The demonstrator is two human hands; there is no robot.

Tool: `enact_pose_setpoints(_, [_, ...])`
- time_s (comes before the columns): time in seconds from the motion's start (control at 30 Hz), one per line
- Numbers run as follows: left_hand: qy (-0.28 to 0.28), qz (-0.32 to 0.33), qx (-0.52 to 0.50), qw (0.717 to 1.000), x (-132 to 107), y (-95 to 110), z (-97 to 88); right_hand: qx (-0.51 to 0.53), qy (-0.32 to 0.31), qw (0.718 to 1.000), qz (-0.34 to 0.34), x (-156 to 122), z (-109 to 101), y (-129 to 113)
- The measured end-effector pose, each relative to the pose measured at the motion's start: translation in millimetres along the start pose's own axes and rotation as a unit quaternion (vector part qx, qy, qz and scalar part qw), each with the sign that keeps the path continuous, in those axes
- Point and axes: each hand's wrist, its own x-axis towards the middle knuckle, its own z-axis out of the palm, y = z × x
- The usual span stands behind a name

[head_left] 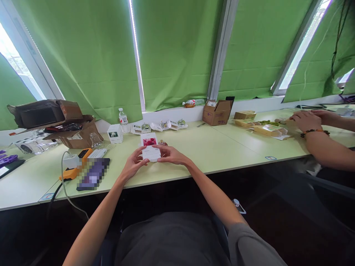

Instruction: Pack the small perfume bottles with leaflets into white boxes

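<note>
Between my two hands is a small white carton (pixel 151 153) with a red flower picture on its far panel. My left hand (pixel 135 162) grips its left edge, thumb at the near corner. On the opposite edge, my right hand (pixel 171 155) holds the carton with thumb and fingers. A small round gold-and-glass item (pixel 163 143) lies just behind my right fingers, partly hidden. Farther back on the table (pixel 172 175) are several white packets (pixel 162 125) with green round prints, and a white box (pixel 115 133) with a flower picture stands to their left.
At left lie a phone (pixel 93 174), an orange device (pixel 69 173) with cables, and an open cardboard box (pixel 73 136). Bottles (pixel 122 116) stand or lie along the back. A brown carton (pixel 217 112) sits back right. At far right, another person's hands (pixel 303 120) work near yellow boxes (pixel 269 130).
</note>
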Motion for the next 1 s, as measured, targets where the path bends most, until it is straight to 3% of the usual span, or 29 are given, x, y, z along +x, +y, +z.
enact_pose_setpoints(1.0, [0.019, -0.003, 0.047, 0.999, 0.0, -2.0, 2.2, 0.026, 0.009, 1.0, 0.004, 0.0, 4.6, 0.0])
